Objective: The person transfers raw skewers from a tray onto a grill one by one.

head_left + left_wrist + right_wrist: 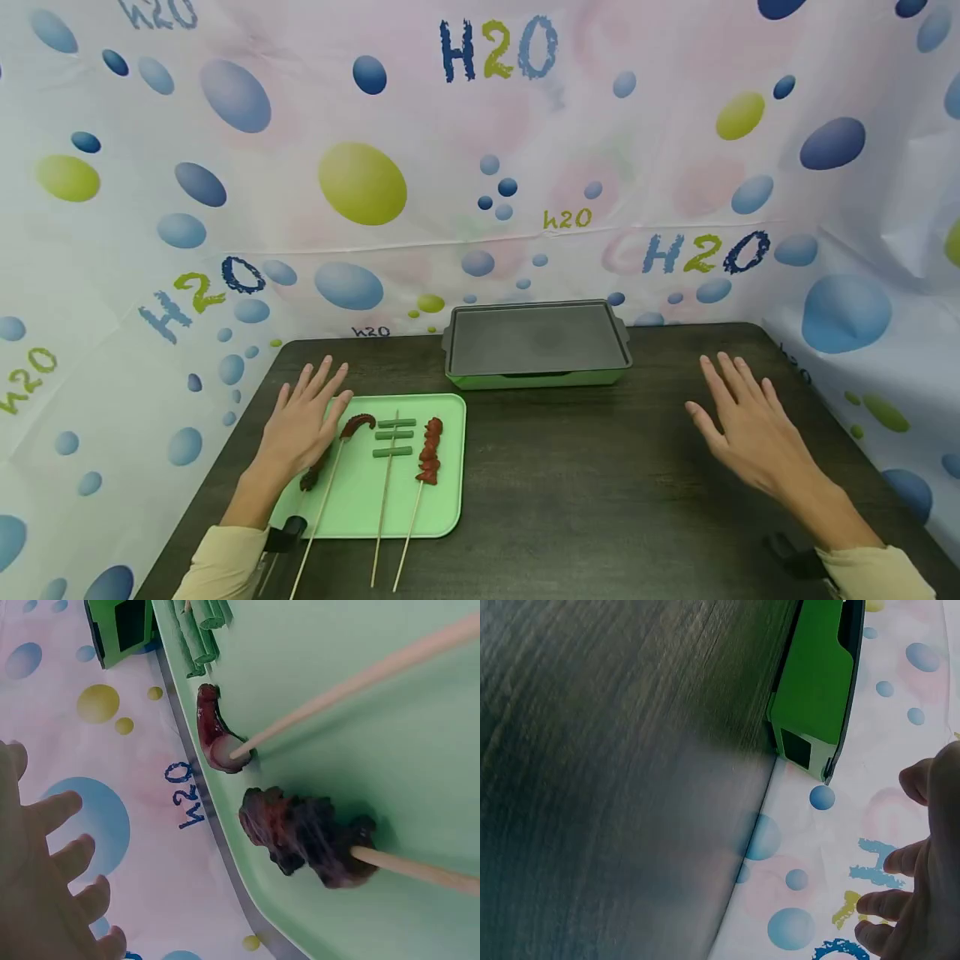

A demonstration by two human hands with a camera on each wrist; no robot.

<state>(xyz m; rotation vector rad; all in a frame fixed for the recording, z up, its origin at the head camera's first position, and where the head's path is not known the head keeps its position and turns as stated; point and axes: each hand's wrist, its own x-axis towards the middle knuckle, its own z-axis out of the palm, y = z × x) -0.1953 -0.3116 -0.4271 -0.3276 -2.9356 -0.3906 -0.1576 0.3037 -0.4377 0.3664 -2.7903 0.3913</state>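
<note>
My left hand (pixel 300 425) is held with fingers spread over the left part of a light green tray (pixel 352 517). On the tray lie several skewers: a dark charred meat skewer (pixel 300 836) partly hidden under that hand, a curved reddish tentacle skewer (pixel 355 426), a skewer of green stalks (pixel 393 452) and a red meat skewer (pixel 430 452). Their wooden sticks stick out past the tray's near edge. My right hand (pixel 757 437), fingers straight and holding nothing, is over the right side of the dark table (pixel 585 483).
A flat grey grill plate (pixel 536 337) on a green base (pixel 810 682) stands at the table's back edge, in the middle. Behind and to both sides hangs a white curtain (pixel 450 192) printed with blue and yellow-green dots. Dark wrist straps circle both sleeves.
</note>
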